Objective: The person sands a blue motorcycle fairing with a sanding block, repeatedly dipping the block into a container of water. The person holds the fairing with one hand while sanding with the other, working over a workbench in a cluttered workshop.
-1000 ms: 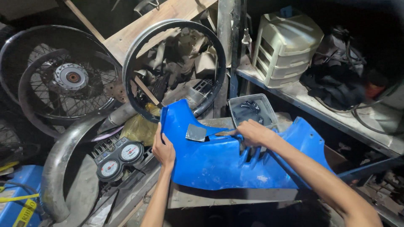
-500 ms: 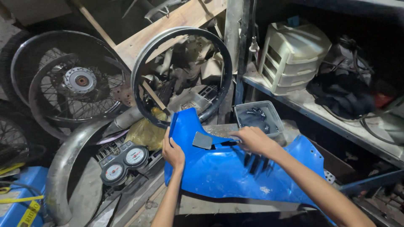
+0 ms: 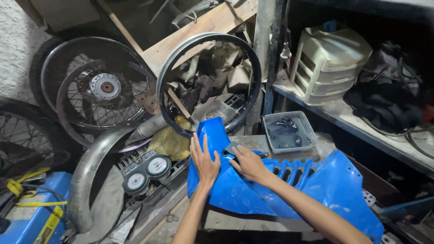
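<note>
A bright blue plastic motorcycle side panel (image 3: 316, 190) lies across a worn bench in front of me, its pointed end up at the left. My left hand (image 3: 204, 160) rests flat on that left end, fingers spread. My right hand (image 3: 249, 163) presses a small grey square of sandpaper (image 3: 230, 149) against the panel's upper face, just right of the left hand. The panel's slotted vents (image 3: 289, 169) show beside my right wrist.
A clear plastic tub (image 3: 289, 132) with dark liquid stands behind the panel. A bare black wheel rim (image 3: 205, 81), spoked wheels (image 3: 97, 88), a curved metal fender (image 3: 88, 180), twin round gauges (image 3: 145, 174) and a blue box (image 3: 31, 221) crowd the left. Shelves at the right hold a beige drawer unit (image 3: 330, 63).
My right hand has slid left along the panel to the grey sandpaper, close to my left hand. The camera has shifted, so the panel sits lower and further right.
</note>
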